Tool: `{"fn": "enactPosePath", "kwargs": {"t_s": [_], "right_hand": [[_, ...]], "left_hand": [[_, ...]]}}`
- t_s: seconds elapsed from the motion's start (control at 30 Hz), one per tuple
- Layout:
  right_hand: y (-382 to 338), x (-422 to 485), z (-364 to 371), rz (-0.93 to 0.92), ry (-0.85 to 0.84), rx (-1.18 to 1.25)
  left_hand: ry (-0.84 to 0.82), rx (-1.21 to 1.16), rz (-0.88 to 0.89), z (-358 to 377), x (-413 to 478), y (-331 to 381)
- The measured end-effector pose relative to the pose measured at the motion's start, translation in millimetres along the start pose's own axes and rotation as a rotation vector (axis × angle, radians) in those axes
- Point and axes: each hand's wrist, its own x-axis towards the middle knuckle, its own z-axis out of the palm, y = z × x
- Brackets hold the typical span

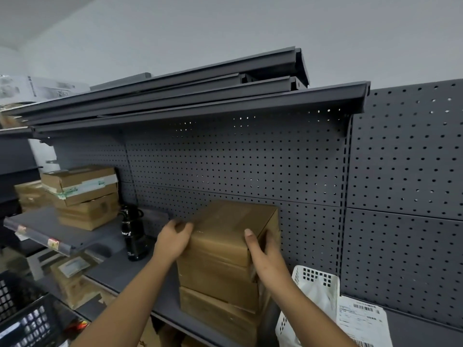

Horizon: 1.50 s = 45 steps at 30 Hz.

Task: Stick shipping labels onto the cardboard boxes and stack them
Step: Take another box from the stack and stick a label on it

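a sheet of shipping labels (360,319) lay at lower right beside a white basket (316,283). at centre, the left hand (172,240) and right hand (263,259) gripped, fingers curled, opposite sides of the top cardboard box (233,231) of a 3-high stack on the grey shelf (120,271). a black bottle (134,236) stood to its left, before the pegboard (250,171).

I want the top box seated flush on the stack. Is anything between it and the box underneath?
Nothing visible. The left hand and right hand grip the top box, which appears to sit directly on the middle box. The black bottle stands off to the left, clear of them.
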Motion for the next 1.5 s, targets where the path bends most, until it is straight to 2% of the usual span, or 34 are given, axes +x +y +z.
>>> {"fn": "enactPosePath", "kwargs": {"t_s": [0.13,0.33,0.6,0.97,1.23,1.5], "right_hand": [[0,3,10,0.006,0.023,0.081],[3,4,13,0.047,0.001,0.091],[-5,-12,-7,0.092,0.045,0.071],[-9,-46,-83,0.047,0.058,0.128],[3,-84,-152,0.052,0.122,0.134],[18,-127,-242,0.08,0.253,0.083]], "left_hand": [[0.004,-0.198,-0.108,-3,6,-4],[0.03,-0.384,-0.148,4,2,2],[0.005,-0.341,-0.062,9,-19,23],[0.001,-0.337,0.054,37,-73,60],[-0.031,-0.314,0.072,79,-134,86],[-0.175,-0.385,0.092,149,-203,122]]}}
